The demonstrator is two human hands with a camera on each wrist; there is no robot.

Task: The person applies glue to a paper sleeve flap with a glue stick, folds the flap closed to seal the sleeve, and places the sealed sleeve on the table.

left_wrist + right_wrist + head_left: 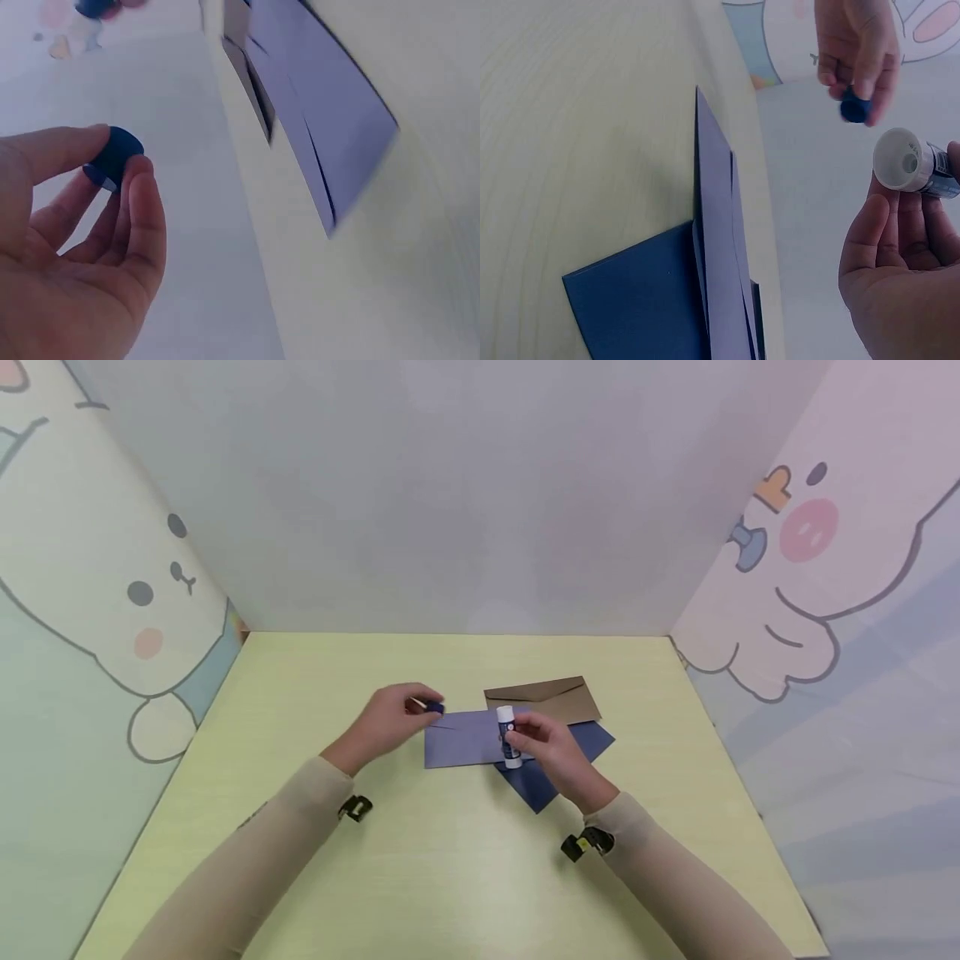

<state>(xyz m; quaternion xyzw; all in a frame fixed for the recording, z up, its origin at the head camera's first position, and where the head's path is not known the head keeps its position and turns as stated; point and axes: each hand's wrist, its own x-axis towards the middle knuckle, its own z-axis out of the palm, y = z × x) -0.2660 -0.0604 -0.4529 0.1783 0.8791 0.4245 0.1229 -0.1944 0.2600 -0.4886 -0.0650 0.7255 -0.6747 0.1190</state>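
Note:
My left hand [386, 718] pinches a small dark blue cap [114, 157] between thumb and fingertips, above the left end of a lavender envelope [461, 743]. In my right hand [558, 752] is a glue stick [509, 739], uncapped and held nearly upright over that envelope's right part. The right wrist view shows the glue stick's white round base [900, 160]. Cap and stick are apart. Under the lavender envelope lies a dark blue envelope [536, 785], partly covered. Behind them a brown envelope [566, 703] rests with its flap side up.
The envelopes lie together on a pale yellow table [420, 877]. A plain grey wall [465, 510] stands at the table's back. Side panels with cartoon animals [97, 577] border the left and right. Each wrist carries a small black camera mount [356, 808].

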